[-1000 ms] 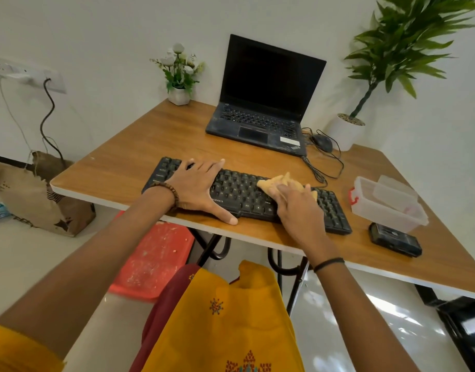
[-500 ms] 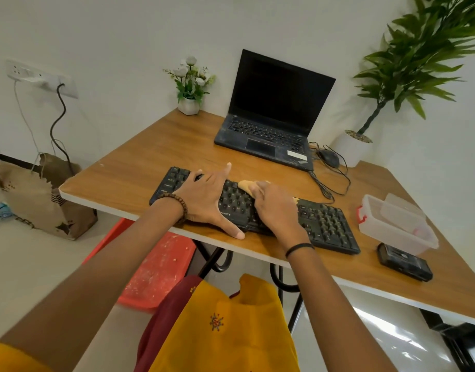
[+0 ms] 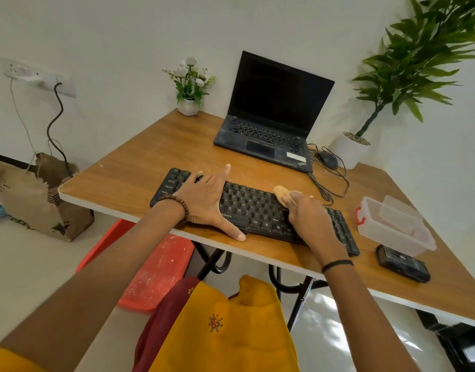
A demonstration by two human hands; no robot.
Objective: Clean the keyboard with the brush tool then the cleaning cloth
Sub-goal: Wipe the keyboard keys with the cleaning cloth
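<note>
A black keyboard (image 3: 252, 208) lies near the front edge of the wooden desk (image 3: 150, 167). My left hand (image 3: 206, 202) rests flat on the keyboard's left half, fingers spread, thumb reaching over the front edge. My right hand (image 3: 308, 218) presses a crumpled yellow cleaning cloth (image 3: 283, 196) onto the keys right of the middle; only the cloth's far tip shows past my fingers. No brush is in view.
An open black laptop (image 3: 271, 130) stands behind the keyboard, with a mouse (image 3: 328, 159) and cable beside it. A clear plastic box (image 3: 394, 226) and a black device (image 3: 402, 263) lie at the right. Flower pot (image 3: 189, 103), tall plant (image 3: 354, 149); red stool (image 3: 153, 269) below.
My right hand slid the cloth left to the keyboard's middle, then back to the right. My left hand stays pressed on the left half. The view has shifted.
</note>
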